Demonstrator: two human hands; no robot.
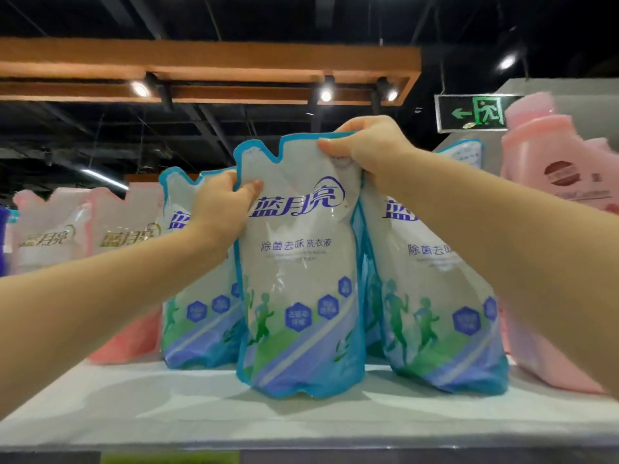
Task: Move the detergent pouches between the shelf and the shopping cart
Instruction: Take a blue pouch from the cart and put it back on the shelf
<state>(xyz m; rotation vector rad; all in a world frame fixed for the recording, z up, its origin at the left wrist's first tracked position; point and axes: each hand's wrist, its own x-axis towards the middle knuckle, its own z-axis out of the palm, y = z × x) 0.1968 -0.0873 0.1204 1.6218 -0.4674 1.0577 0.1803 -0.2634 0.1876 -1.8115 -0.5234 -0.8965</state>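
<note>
A blue-edged white detergent pouch [301,279] stands upright on the white top shelf [201,410], a little in front of its neighbours. My left hand [221,205] pinches its upper left edge, thumb on the front. My right hand [365,149] grips its top right corner near the spout. A second blue pouch [197,316] stands behind to the left, partly hidden by my left arm. A third blue pouch [435,313] stands to the right, partly behind my right arm. The shopping cart is out of view.
Pink pouches [53,229] line the shelf at the left. A large pink detergent bottle [552,169] and pink packs stand at the right. The shelf's front edge [301,443] runs across the bottom. A green exit sign [475,112] hangs overhead.
</note>
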